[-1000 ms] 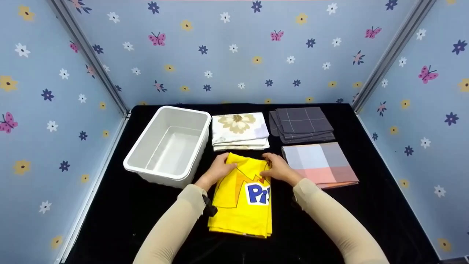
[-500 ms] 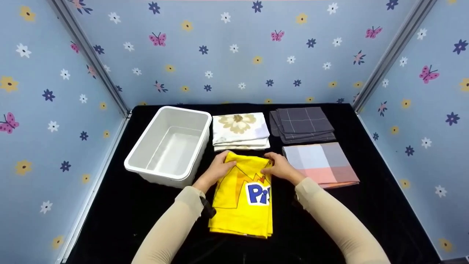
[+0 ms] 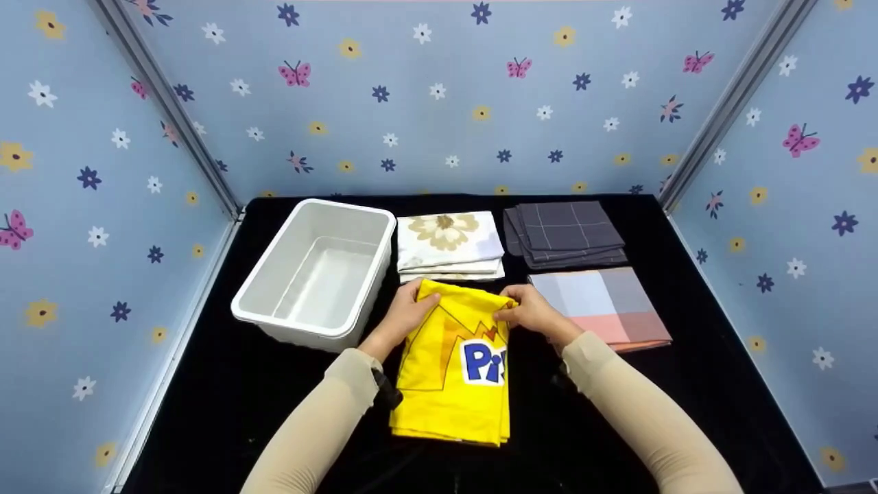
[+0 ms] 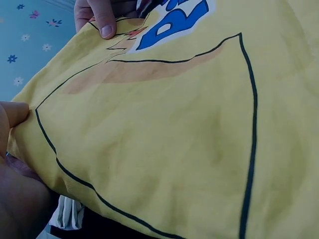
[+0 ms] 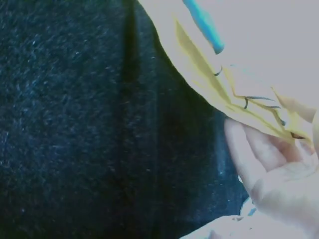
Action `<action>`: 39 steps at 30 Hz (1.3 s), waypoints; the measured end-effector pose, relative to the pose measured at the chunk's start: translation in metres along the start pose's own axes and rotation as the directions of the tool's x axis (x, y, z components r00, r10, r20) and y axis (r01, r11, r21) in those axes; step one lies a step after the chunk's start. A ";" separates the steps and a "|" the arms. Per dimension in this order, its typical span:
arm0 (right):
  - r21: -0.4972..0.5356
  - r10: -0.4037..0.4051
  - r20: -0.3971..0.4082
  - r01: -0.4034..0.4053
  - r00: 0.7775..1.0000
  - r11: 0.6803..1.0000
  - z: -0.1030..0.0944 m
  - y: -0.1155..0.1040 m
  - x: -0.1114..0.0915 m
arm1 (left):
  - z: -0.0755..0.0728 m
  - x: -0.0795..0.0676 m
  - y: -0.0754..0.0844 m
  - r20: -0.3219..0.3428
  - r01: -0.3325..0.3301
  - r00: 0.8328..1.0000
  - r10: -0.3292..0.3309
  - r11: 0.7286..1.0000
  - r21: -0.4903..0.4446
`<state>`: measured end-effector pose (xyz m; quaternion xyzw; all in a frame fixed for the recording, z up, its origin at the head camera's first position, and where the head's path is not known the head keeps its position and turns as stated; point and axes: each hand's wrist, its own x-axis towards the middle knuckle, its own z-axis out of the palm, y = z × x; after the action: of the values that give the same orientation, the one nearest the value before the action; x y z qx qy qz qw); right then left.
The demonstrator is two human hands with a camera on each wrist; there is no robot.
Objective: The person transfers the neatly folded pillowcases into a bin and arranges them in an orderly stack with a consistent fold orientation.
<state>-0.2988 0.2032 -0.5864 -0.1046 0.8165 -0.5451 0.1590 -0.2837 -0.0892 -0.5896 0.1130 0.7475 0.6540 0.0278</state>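
A folded yellow cloth (image 3: 453, 405) with blue lettering and dark outlines lies in front of the person, its far edge lifted. At the far left corner the left hand (image 3: 406, 312) pinches it, thumb on top. The right hand (image 3: 535, 312) grips the far right corner the same way. The left wrist view shows the yellow fabric (image 4: 164, 139) stretched between both hands, with the left thumb (image 4: 15, 113) on its edge. In the right wrist view, fingers of the right hand (image 5: 279, 169) lie under the layered edge.
A white plastic bin (image 3: 336, 274) stands on the left of the black surface (image 3: 206, 412). Behind the yellow cloth lies a folded floral cloth (image 3: 449, 240). Dark grey checked cloth (image 3: 573, 230) and a plaid cloth (image 3: 603, 305) lie folded to the right. Patterned walls (image 3: 439, 123) enclose the back and sides.
Both hands have raised the far edge of the yellow cloth slightly. The right hand has shifted a little to the right, drawing the corner outward. The other cloths and bin stay put.
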 end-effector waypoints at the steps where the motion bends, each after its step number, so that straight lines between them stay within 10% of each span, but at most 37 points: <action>1: 0.037 0.009 0.008 -0.010 1.000 0.999 -0.001 -0.002 -0.001 | 0.000 0.000 0.002 -0.005 -0.006 1.000 0.006 1.000 -0.001; 15: 0.239 -0.005 -0.042 0.015 0.999 0.971 -0.011 -0.031 -0.007 | 0.000 0.001 0.022 -0.093 -0.031 0.995 0.021 0.993 -0.116; 39: 0.599 -0.151 -0.183 0.232 0.971 0.766 0.007 -0.054 -0.012 | 0.000 0.004 0.044 -0.154 -0.083 0.987 0.047 0.967 -0.242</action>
<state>-0.2857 0.1810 -0.5375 -0.0956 0.5868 -0.8004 0.0767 -0.2813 -0.0833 -0.5459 0.0847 0.6560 0.7492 -0.0349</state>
